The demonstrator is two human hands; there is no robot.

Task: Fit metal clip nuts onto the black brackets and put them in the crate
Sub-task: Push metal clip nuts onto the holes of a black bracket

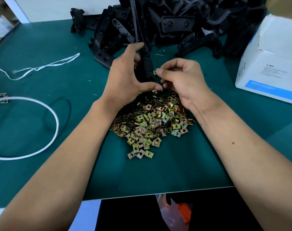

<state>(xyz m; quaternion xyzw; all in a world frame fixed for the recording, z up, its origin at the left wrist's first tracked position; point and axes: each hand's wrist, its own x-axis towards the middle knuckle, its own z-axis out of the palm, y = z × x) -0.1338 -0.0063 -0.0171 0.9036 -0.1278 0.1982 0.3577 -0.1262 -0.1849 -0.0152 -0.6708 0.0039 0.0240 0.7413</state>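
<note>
Box [265, 67] print too small, illegible

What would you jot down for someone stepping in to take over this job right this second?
Left hand: grip curled round one black bracket, holding it over the table.
Right hand: pinching a metal clip nut against the bracket's right edge; whether it is fully seated cannot be told.
Loose clip nuts: heap on the green table, just under the hands.
Unfitted brackets: big pile at the table's far side.
Crate: not in view.
Done: nothing finished shows.
Left: seat this nut, put the bracket in the crate, repeat for the pile.
</note>
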